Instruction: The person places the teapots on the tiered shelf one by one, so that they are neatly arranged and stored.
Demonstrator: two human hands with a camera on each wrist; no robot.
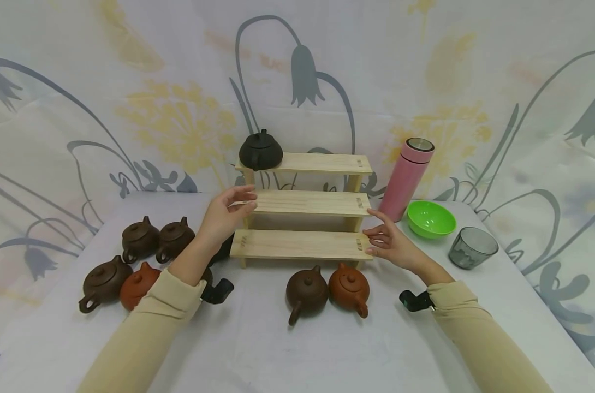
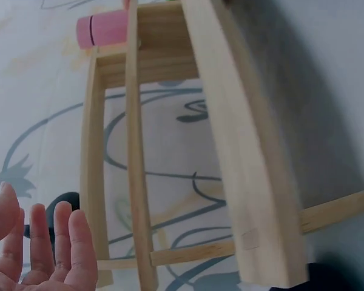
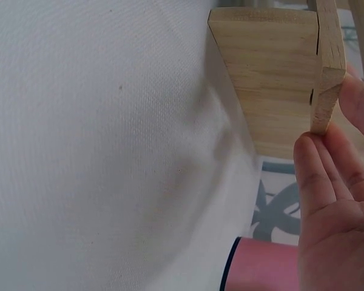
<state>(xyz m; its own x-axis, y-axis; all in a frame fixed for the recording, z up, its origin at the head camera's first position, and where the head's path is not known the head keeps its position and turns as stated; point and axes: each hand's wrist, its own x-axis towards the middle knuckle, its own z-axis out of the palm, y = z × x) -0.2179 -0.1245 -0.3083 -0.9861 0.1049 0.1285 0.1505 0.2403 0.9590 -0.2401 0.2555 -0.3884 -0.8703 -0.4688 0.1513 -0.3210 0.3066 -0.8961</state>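
A three-tier wooden shelf rack (image 1: 302, 243) stands at the middle of the table. A black teapot (image 1: 261, 151) sits on the left end of its top tier. My left hand (image 1: 230, 212) hovers by the rack's left side, fingers loosely bent and holding nothing; the left wrist view shows a gap between its fingers (image 2: 62, 227) and the boards. At the opposite end, my right hand (image 1: 388, 240) grips a board's end, the fingertips (image 3: 306, 145) on one side and the thumb on the other. In front stand a dark brown teapot (image 1: 307, 290) and an orange-brown teapot (image 1: 350, 285).
Several teapots cluster at left, among them a brown teapot (image 1: 140, 238) and a reddish teapot (image 1: 137, 286); my left forearm partly covers them. Right of the rack stand a pink thermos (image 1: 404, 183), a green bowl (image 1: 431, 219) and a grey glass cup (image 1: 471, 248). Patterned cloth (image 1: 179, 82) hangs behind.
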